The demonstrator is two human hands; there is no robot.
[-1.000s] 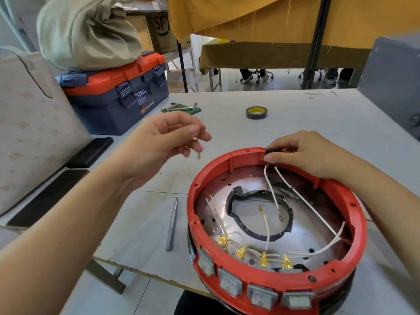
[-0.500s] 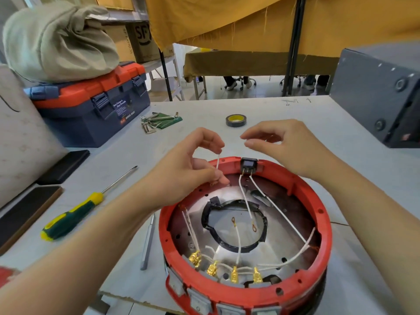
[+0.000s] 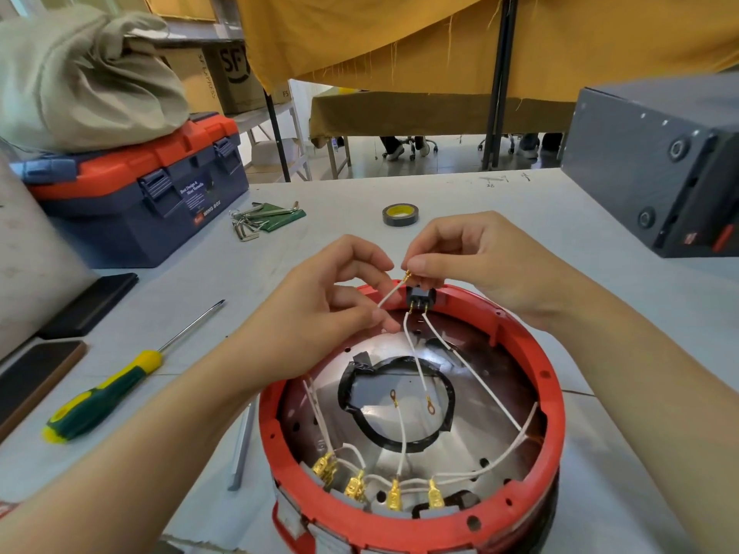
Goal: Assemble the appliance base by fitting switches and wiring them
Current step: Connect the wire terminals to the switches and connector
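Red base (image 3: 554, 397) sits on table (image 3: 520, 201), lower centre of frame. Left hand (image 3: 320, 313) pinches a white wire (image 3: 390, 295); right hand (image 3: 476, 257) pinches its brass tip above black switch (image 3: 420, 299) at far rim. Screwdriver (image 3: 104, 393) lower left.

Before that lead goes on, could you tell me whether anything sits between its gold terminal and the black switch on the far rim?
Nothing visible does. The right hand pinches the gold terminal just above the black switch; the left hand holds the white wire lower down. Two white leads already hang from the switch's underside.
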